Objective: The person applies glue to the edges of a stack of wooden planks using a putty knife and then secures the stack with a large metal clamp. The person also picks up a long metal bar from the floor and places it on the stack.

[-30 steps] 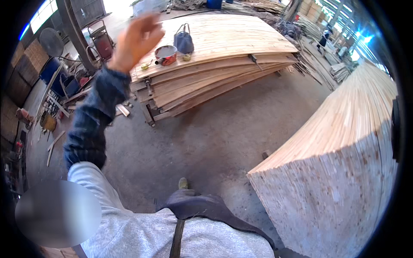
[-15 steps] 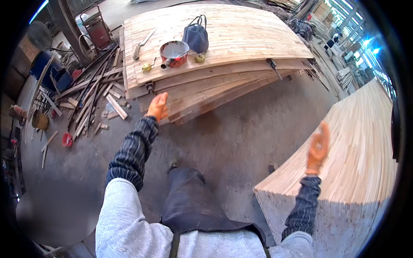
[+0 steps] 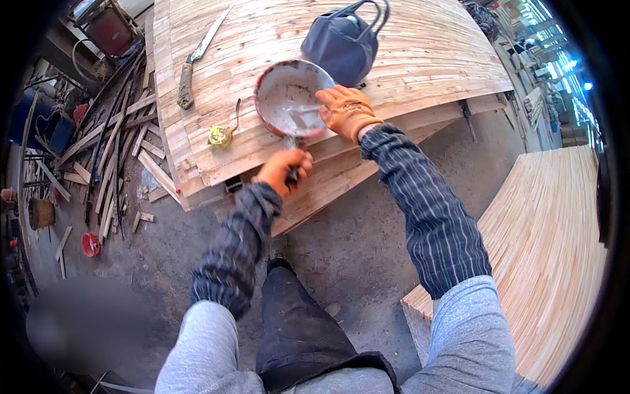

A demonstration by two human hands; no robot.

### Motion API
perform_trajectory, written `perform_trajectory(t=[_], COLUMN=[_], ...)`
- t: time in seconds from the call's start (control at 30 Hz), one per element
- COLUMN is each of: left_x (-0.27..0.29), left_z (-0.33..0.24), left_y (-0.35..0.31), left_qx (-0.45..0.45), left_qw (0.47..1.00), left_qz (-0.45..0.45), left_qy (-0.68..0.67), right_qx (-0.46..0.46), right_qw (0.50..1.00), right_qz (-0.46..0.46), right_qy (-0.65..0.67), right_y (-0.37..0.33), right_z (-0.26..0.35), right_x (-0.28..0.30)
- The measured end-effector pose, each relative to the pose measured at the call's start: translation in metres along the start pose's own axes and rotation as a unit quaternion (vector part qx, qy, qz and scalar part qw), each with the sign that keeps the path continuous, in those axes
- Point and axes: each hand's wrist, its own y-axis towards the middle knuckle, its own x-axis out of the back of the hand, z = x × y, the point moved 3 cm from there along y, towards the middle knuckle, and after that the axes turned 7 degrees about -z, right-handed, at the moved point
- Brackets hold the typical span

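Note:
Both my hands wear orange gloves. My left hand (image 3: 286, 172) is closed round the dark handle of a red-rimmed pot (image 3: 272, 98), which has a whitish, smeared inside. At the pot's right side, my right hand (image 3: 348, 113) has its fingers over the rim. They pinch a pale, flat-ended tool (image 3: 300, 119) that reaches into the pot; blur hides its exact kind. Left of the pot lie a yellow tape measure (image 3: 220, 136) and a long-bladed knife (image 3: 203, 49) with a wrapped handle. Behind the pot's right side stands a dark blue handbag (image 3: 342, 46).
The pot is over the front part of a wide stack of wooden panels (image 3: 420, 59) with uneven lower sheets. Another panel stack (image 3: 538, 249) rises at the right. Scrap wood strips (image 3: 125, 151) and a small red container (image 3: 90, 245) lie on the floor at left.
I have come closer to the panel stack. My hands, apart and empty before, have come together at the pot; the left has taken its handle, the right its rim side.

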Motion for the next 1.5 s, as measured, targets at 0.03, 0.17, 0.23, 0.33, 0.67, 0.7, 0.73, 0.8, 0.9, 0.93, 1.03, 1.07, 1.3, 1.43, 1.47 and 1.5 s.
perform_trajectory(t=[0.03, 0.17, 0.23, 0.33, 0.67, 0.7, 0.73, 0.8, 0.9, 0.93, 1.03, 1.07, 1.3, 1.43, 1.47, 1.5], left_x=[-0.01, -0.021, -0.024, -0.029, -0.033, -0.035, -0.037, -0.041, -0.042, -0.033, -0.019, -0.018, -0.022, -0.024, -0.02, -0.016], left_z=[0.01, 0.029, 0.031, 0.035, 0.046, 0.049, 0.052, 0.054, 0.057, 0.062, 0.067, 0.069, 0.057, 0.057, 0.06, 0.062], left_y=[-0.01, -0.037, -0.039, -0.034, -0.039, -0.039, -0.036, -0.035, -0.036, -0.031, -0.025, -0.023, -0.025, -0.026, -0.027, -0.025], left_qx=[-0.039, -0.083, -0.078, -0.054, -0.033, -0.039, -0.047, -0.052, -0.048, -0.049, -0.054, -0.052, -0.039, -0.031, -0.031, -0.032], left_qw=[0.998, 0.97, 0.967, 0.964, 0.959, 0.956, 0.953, 0.947, 0.946, 0.947, 0.946, 0.941, 0.946, 0.944, 0.942, 0.941], left_qz=[-0.04, -0.166, -0.184, -0.205, -0.225, -0.23, -0.232, -0.241, -0.244, -0.239, -0.238, -0.248, -0.229, -0.238, -0.238, -0.236], left_qy=[0.016, 0.159, 0.161, 0.159, 0.168, 0.179, 0.189, 0.204, 0.209, 0.208, 0.213, 0.225, 0.227, 0.227, 0.233, 0.241], right_qx=[0.026, 0.036, -0.005, -0.045, -0.31, -0.304, -0.298, -0.229, -0.246, -0.257, -0.296, -0.307, -0.367, -0.292, -0.269, -0.248], right_qw=[0.997, 0.942, 0.948, 0.978, 0.918, 0.922, 0.926, 0.939, 0.929, 0.925, 0.907, 0.909, 0.913, 0.927, 0.932, 0.937], right_qz=[0.026, 0.276, 0.294, 0.189, 0.219, 0.219, 0.217, 0.249, 0.247, 0.236, 0.225, 0.209, 0.056, 0.145, 0.154, 0.16], right_qy=[-0.073, -0.185, -0.124, -0.074, 0.114, 0.102, 0.087, 0.054, 0.123, 0.15, 0.195, 0.19, 0.167, 0.188, 0.186, 0.184], right_y=[0.009, 0.014, 0.0, -0.024, -0.053, -0.051, -0.048, -0.043, -0.05, -0.053, -0.054, -0.056, -0.05, -0.065, -0.067, -0.068], right_z=[-0.003, 0.024, 0.026, 0.037, 0.005, -0.001, -0.004, 0.011, 0.055, 0.07, 0.073, 0.06, 0.029, 0.075, 0.068, 0.057], right_x=[-0.024, -0.032, -0.026, -0.028, -0.005, -0.014, -0.031, -0.063, -0.047, -0.039, -0.031, -0.034, -0.055, -0.04, -0.043, -0.047])
